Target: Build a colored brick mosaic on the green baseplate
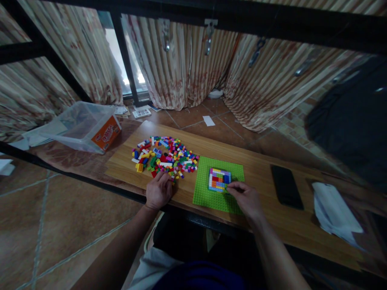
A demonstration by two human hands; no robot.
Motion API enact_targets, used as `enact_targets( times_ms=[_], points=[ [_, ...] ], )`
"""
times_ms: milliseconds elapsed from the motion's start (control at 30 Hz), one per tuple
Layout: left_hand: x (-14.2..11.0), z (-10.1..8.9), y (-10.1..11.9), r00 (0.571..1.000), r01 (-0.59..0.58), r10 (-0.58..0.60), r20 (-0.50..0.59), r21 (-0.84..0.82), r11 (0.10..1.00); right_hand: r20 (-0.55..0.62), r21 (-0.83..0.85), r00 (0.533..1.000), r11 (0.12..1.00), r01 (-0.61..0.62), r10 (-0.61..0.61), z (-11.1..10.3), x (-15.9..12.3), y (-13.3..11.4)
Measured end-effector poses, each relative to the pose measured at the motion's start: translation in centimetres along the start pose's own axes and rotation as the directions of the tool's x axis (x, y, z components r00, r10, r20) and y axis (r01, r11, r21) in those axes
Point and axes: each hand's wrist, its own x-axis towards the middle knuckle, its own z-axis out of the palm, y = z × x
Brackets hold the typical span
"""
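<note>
A green baseplate (205, 193) lies on the wooden table (263, 173) in front of me. On it stands a small block of many-coloured bricks (219, 179). My right hand (245, 197) rests on the plate at the block's lower right corner, its fingertips pinched together against the bricks; what they hold is too small to see. To the left spreads a pile of loose coloured bricks (165, 157). My left hand (159, 190) sits at the pile's near edge with fingers curled down onto the bricks.
A clear plastic tub with an orange label (87, 127) lies tipped over at the far left. A black phone (286, 186) and a white cloth (334, 211) lie right of the plate. Curtains hang behind the table. A black bar crosses overhead.
</note>
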Motion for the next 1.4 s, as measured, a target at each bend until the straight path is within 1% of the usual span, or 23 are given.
enact_targets(
  times_ms=[233,433,767,833,933,967,1033,1133,1200,1300,1400],
  points=[
    [0.0,0.0,0.1,1.0,0.012,-0.012,0.005,-0.004,1.0,0.003,0.008,1.0,1.0,0.012,-0.012,0.0,0.2,0.2],
    [-0.1,0.2,-0.2,1.0,-0.001,0.001,-0.005,-0.002,1.0,-0.004,-0.003,0.999,0.999,-0.039,0.039,0.1,0.2,0.1],
    [0.0,0.0,-0.2,1.0,-0.005,0.005,0.001,0.007,1.0,0.003,0.032,1.0,0.999,-0.03,0.03,0.2,0.0,0.0],
    [0.0,0.0,-0.1,1.0,-0.005,0.005,-0.007,0.011,1.0,-0.022,0.043,1.0,0.999,-0.017,0.018,0.4,-0.3,0.1],
    [0.0,0.0,0.0,1.0,-0.009,0.009,-0.023,0.015,1.0,-0.141,0.046,0.99,0.999,0.029,-0.022,1.2,-1.3,-0.3],
    [0.0,0.0,0.0,1.0,-0.007,0.007,-0.026,0.016,1.0,-0.189,0.022,0.981,0.999,0.043,-0.038,1.6,-1.8,-0.6],
    [0.0,0.0,-0.1,1.0,0.0,0.001,-0.031,0.022,1.0,-0.247,-0.093,0.966,0.994,0.057,-0.079,2.6,-2.6,-1.6],
    [0.0,0.1,-0.2,1.0,-0.009,0.009,-0.029,0.015,1.0,-0.245,-0.334,0.961,0.942,0.041,-0.129,4.3,-3.5,-3.1],
    [0.1,0.1,-0.2,0.999,-0.012,0.012,-0.029,0.013,1.0,-0.25,-0.449,0.958,0.894,0.012,-0.138,5.2,-3.5,-3.9],
    [0.1,0.0,-0.2,0.999,-0.015,0.016,-0.031,0.022,1.0,-0.271,-0.542,0.953,0.84,-0.034,-0.136,6.1,-3.2,-4.4],
    [0.1,0.0,-0.1,0.999,-0.019,0.02,-0.029,0.026,0.999,-0.258,-0.583,0.957,0.811,-0.048,-0.129,6.1,-2.9,-4.4]
  ],
)
